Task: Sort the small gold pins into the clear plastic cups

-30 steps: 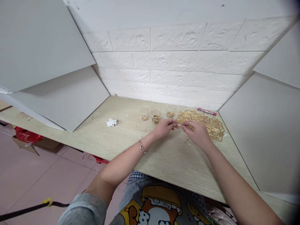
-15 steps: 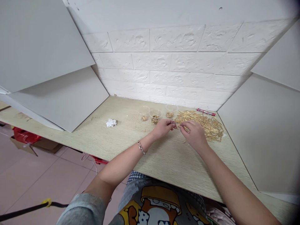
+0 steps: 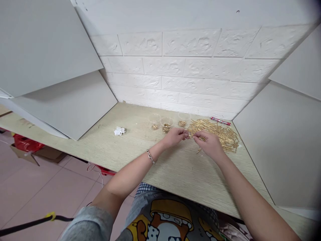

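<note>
The left hand [image 3: 175,136] and the right hand [image 3: 210,144] are meeting over the wooden tabletop [image 3: 130,147], fingertips nearly touching just in front of a heap of thin brass pins [image 3: 220,132]. Both hands are pinching with thumb and forefinger, and between them a single brass pin [image 3: 191,135] appears to be lying crosswise, each grip closing on one end of it (the piece is too small to say more about how it is seated). The other fingers of the right hand are curling loosely above the near edge of the heap, and one stray pin [image 3: 199,150] is lying on the wood just beside that hand.

A chain bracelet [image 3: 150,156] is sitting on the left wrist. Behind the left hand, three small clear cups [image 3: 167,122] are standing in a row near the white brick wall [image 3: 190,77], each holding a little brass-coloured material at the bottom. A red pen [image 3: 220,121] is lying at the far edge of the heap, close to the wall. Well to the left of the cups, a crumpled white scrap [image 3: 119,131] is resting on the tabletop. Grey panels [image 3: 65,100] are leaning on either side of the work area, and a patterned apron [image 3: 170,217] is showing at the bottom of the view.
</note>
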Demonstrator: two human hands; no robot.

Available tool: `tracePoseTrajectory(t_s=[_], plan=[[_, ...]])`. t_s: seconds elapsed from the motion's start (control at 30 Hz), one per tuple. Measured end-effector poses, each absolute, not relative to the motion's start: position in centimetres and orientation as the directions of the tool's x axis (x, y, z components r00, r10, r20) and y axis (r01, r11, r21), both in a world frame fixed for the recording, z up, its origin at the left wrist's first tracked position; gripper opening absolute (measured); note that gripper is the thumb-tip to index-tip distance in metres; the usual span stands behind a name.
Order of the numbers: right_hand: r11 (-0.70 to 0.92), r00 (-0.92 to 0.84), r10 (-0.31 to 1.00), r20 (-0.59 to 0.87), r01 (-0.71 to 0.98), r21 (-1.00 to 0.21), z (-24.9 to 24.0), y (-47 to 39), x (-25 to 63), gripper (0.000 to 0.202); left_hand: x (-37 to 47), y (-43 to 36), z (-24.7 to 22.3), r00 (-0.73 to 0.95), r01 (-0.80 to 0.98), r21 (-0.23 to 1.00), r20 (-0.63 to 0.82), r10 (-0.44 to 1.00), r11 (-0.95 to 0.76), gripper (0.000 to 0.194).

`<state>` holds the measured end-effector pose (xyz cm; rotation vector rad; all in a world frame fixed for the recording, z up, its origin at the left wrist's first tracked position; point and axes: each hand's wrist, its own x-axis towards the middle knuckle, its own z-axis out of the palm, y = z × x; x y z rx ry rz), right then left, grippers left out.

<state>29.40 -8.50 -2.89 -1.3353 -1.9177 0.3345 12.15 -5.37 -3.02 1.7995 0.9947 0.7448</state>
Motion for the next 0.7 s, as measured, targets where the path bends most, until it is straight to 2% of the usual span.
tracePoseTrajectory(t_s=[0.2,0.4,0.47,0.57,0.7], plan=[[0.438,-0.122,0.847,0.517,0.71,-0.552,-3.5,-8.5,28.7,0.014,12.2,-5.1,-3.4,0.47,0.308,0.922,0.067,0.88,-0.234,0.017],[0.486,-0.165,0.758,0.631,0.788,-0.378,-3.7,-8.8,28.0,0.016,12.3,-5.1,-3.4,0.443,0.307,0.928,0.055,0.895,-0.209,0.018],[0.499,-0.184,0.745,0.641,0.792,-0.352,-3.8,-8.8,28.1,0.017,12.2,-5.1,-3.3,0.444,0.306,0.929,0.054,0.894,-0.208,0.018],[0.501,-0.184,0.767,0.615,0.77,-0.394,-3.6,-8.7,28.4,0.016,12.2,-5.1,-3.2,0.461,0.286,0.935,0.056,0.886,-0.208,0.016],[0.474,-0.172,0.832,0.527,0.714,-0.515,-3.2,-8.5,28.8,0.014,11.9,-5.1,-3.0,0.505,0.252,0.947,0.045,0.862,-0.197,0.014]])
